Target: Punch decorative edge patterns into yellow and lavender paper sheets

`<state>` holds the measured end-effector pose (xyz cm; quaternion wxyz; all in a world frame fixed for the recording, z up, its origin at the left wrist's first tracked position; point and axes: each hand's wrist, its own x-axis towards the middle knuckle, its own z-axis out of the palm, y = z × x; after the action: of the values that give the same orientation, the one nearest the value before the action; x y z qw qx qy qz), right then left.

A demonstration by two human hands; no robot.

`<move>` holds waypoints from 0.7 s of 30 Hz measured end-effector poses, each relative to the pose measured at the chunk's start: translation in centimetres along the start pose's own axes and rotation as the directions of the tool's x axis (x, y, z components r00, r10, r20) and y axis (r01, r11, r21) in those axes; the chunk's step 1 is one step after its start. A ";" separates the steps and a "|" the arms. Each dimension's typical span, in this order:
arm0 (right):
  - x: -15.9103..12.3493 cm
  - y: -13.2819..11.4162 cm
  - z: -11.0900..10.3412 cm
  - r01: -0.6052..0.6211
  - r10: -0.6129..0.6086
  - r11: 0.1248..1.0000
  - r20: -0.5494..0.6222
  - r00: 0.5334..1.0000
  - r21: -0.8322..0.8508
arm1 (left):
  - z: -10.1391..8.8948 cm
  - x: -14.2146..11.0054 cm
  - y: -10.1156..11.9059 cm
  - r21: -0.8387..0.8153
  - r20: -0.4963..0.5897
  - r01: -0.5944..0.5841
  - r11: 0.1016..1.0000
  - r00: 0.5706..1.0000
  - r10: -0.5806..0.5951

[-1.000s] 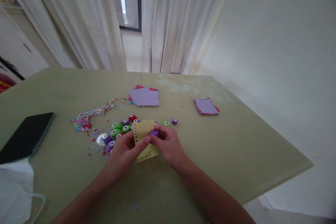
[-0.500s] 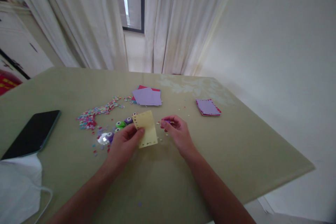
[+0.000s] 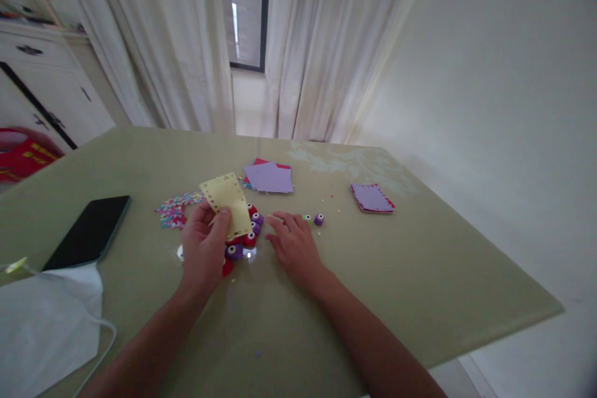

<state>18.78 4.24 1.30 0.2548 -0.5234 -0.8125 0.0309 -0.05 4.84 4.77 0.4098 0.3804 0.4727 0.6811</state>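
My left hand (image 3: 205,245) pinches a yellow paper sheet (image 3: 229,202) between thumb and fingers. Small holes run along the sheet's edges. Under and beside that hand lies a cluster of small red and purple pieces, each with a round eye, among them a purple eyed piece (image 3: 234,252); part of the cluster is hidden. My right hand (image 3: 295,245) is low over the table just right of the cluster, palm down, fingers apart and holding nothing that I can see. Just beyond its fingers sit a green eyed piece (image 3: 306,218) and another purple eyed piece (image 3: 319,219).
Colourful paper bits (image 3: 175,210) lie heaped left of the cluster. Farther back is a stack of purple and red sheets (image 3: 270,178); a hole-edged purple stack (image 3: 372,197) lies to the right. A black phone (image 3: 88,233) and a white face mask (image 3: 51,329) are on the left.
My left hand has shifted left with the yellow sheet. My right hand has let go of the small purple piece it pinched, and its fingers have spread. The view has turned slightly left.
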 end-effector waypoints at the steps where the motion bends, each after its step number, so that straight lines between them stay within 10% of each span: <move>1: -0.1 -0.6 0.2 0.063 -0.063 0.998 0.033 0.997 0.000 | 0.2 -0.2 0.0 0.011 0.052 0.021 1.000 0.998 -0.022; 7: -0.6 -1.5 0.3 0.184 -0.186 0.983 0.167 0.968 0.027 | 0.5 -1.1 -0.6 0.033 0.219 0.048 0.998 0.974 -0.054; 12: -1.0 -0.6 -0.5 -0.108 0.039 0.937 0.208 0.977 0.333 | 0.5 -1.4 -1.0 0.079 0.208 0.030 0.996 0.977 -0.046; 17: -0.6 0.3 -1.5 -0.339 0.393 0.386 0.179 0.902 0.858 | 0.6 -2.2 -1.1 0.118 0.248 0.004 0.993 0.968 -0.034; 21: -0.1 0.4 -2.5 -0.333 0.430 -0.082 0.335 0.838 0.939 | 0.6 -2.6 -1.5 0.170 0.295 -0.003 0.985 0.954 -0.048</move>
<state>20.28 3.82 3.27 0.5481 -0.4113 -0.3720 0.6261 1.78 2.94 3.16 0.4503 0.5066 0.4658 0.5689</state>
